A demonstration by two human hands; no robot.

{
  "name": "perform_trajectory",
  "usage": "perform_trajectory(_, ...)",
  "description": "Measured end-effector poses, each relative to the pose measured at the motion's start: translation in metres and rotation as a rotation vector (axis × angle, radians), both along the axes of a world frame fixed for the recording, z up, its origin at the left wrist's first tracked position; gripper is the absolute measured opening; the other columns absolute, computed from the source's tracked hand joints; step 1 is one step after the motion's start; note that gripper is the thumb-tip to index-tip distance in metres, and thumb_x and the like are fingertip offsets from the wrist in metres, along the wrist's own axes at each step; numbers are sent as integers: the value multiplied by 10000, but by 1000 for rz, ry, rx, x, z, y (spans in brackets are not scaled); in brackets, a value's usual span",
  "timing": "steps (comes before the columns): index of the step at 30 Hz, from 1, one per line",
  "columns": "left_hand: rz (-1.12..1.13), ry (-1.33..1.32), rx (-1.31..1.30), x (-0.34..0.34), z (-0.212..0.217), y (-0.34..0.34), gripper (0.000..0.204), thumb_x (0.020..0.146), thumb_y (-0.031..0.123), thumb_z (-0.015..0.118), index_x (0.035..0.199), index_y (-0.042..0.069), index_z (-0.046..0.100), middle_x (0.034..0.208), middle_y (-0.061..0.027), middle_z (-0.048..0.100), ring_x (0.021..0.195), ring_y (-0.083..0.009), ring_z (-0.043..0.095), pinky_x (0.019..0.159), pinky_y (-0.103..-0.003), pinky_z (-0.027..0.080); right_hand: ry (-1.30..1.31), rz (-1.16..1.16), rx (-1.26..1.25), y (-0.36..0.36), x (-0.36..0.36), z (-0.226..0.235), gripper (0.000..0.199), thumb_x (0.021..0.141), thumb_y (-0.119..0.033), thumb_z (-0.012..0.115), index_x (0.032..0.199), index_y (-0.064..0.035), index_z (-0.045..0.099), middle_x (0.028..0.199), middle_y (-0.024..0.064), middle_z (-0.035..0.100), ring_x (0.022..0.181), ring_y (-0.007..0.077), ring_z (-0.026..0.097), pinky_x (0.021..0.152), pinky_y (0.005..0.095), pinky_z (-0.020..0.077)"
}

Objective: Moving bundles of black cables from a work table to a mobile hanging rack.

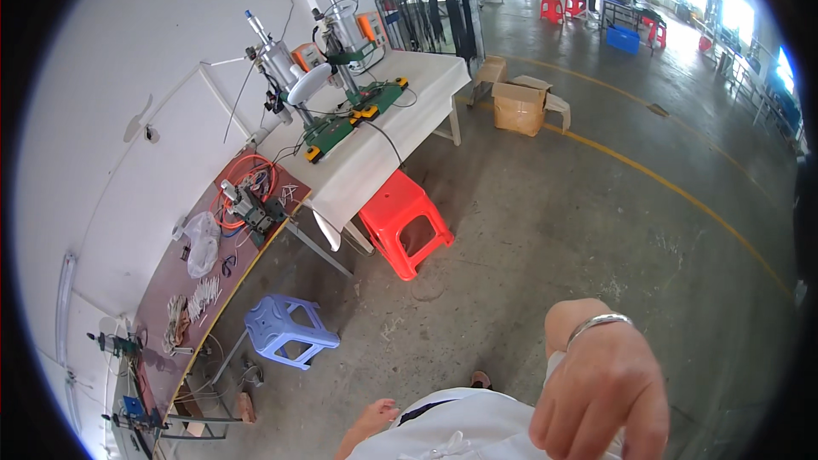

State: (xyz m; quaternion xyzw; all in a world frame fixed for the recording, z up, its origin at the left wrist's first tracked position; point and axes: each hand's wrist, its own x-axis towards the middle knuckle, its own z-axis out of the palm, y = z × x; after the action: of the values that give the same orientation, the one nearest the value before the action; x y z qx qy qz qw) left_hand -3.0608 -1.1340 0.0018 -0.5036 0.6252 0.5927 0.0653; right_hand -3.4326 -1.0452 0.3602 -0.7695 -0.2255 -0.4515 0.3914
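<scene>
My right hand [607, 388] is close in at the lower right, back upward, with a silver bangle [599, 321] at its wrist. Its fingers curl downward, and the inside of the hand is hidden. Low beside my white top [469, 430], my left hand [372, 419] is partly visible, its fingers loosely apart with nothing seen in them. Neither hand touches a table. A blue plastic stool [285, 324] stands ahead to the left, and a red plastic stool [396, 209] is farther off by the white-covered table [341, 183].
Two green-based bench presses [328, 132] stand on the white table. A reddish-brown table [158, 290] along the left wall carries a small machine [247, 204], orange hose and a plastic bag [203, 243]. An open cardboard box [519, 108] sits by a yellow floor line [635, 168].
</scene>
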Motion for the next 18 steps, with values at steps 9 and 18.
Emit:
perform_trajectory(9,132,-1,-42,95,-46,30,426,754,242,604,1094,3,511,870,-120,624,787,-170,602,705,-282,462,327,53,764,-96,111,-122,268,816,-198,586,973,16,552,696,15,551,606,91,526,561,241,428)
perform_trajectory(18,211,28,-192,241,-164,68,414,728,258,626,1052,11,547,866,-115,628,792,-166,603,708,-281,466,967,-289,1166,-118,348,-280,163,775,-201,589,839,-53,562,669,10,550,579,92,539,503,232,437)
